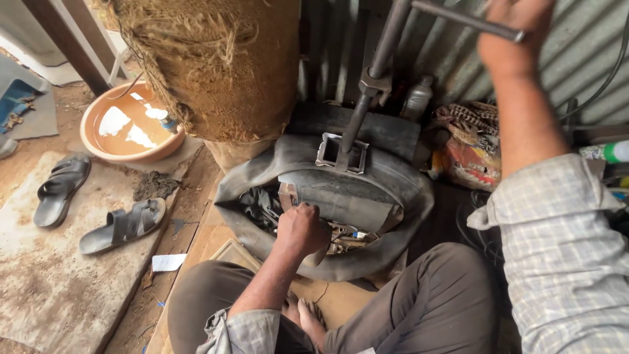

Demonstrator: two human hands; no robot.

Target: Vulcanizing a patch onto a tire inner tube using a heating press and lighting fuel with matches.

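Two sandals, one basin

Centre: I find the rubber tube and press screw fill this zone.
Upper centre: burlap sack blocks passage.
Left: open mat around two sandals, below the water basin.
Right: bottle and clutter crowd the corrugated wall.

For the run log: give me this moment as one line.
left hand: closed fist on rubber inner tube | right hand: gripping metal crank handle of press screw | nearby: water basin, sandals
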